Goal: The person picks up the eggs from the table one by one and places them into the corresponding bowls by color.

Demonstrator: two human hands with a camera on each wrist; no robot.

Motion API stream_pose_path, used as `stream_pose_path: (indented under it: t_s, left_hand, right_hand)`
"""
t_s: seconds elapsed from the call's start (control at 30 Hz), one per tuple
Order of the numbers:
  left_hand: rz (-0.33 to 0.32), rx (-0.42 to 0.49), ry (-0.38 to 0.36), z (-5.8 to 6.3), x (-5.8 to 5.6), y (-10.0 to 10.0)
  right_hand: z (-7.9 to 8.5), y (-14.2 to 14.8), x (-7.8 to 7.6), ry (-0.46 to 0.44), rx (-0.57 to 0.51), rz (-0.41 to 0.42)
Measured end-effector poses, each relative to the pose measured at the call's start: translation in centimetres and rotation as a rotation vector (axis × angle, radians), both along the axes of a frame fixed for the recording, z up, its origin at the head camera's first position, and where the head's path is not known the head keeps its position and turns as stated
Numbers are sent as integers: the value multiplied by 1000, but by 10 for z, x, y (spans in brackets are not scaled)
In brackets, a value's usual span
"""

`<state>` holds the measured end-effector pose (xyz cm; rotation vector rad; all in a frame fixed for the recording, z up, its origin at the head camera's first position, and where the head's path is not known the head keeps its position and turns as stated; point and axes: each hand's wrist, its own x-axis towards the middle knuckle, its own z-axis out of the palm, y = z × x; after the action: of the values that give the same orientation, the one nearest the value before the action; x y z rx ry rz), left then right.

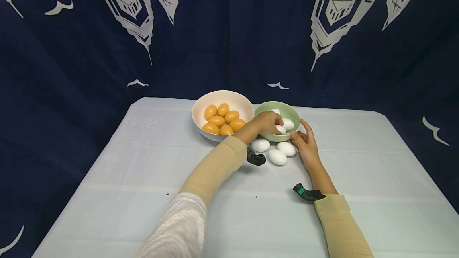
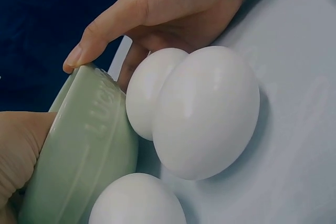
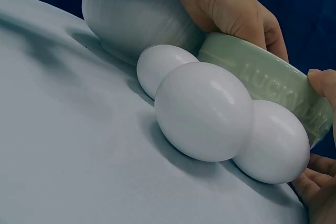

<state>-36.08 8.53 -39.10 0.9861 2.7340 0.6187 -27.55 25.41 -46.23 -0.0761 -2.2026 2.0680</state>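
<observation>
A green bowl (image 1: 276, 136) stands near the back of the table with a few white eggs inside. My left hand (image 1: 267, 122) reaches over its rim and holds a white egg (image 1: 281, 129) between curled fingers; the left wrist view cuts most of that hand off. On the bowl's right side my right hand (image 1: 306, 146) grips the rim, the thumb (image 2: 79, 56) on the edge and the other fingers outside, low by the table. Three white eggs lie on the table in front of the bowl: one on the left (image 1: 260, 145), one on the right (image 1: 287, 149), one nearest (image 1: 277, 157).
Left of the green bowl, close beside it, stands a larger pale pink bowl (image 1: 199, 110) with several orange eggs (image 1: 216, 121). The table (image 1: 143, 170) has a pale cover. Behind it hangs a dark blue patterned cloth (image 1: 229, 51). A black strap device (image 1: 308, 193) sits on the right wrist.
</observation>
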Motion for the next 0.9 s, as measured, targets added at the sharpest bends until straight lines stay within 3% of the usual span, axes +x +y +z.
stream_pose_path:
  t_s: [0.47,0.9]
  left_hand:
    - [-9,34,34,-3,2,-2]
    - [-29,232,32,-6,18,-12]
  right_hand:
    - [2,-1,1,-6,4,5]
    - [0,0,-1,6,8,7]
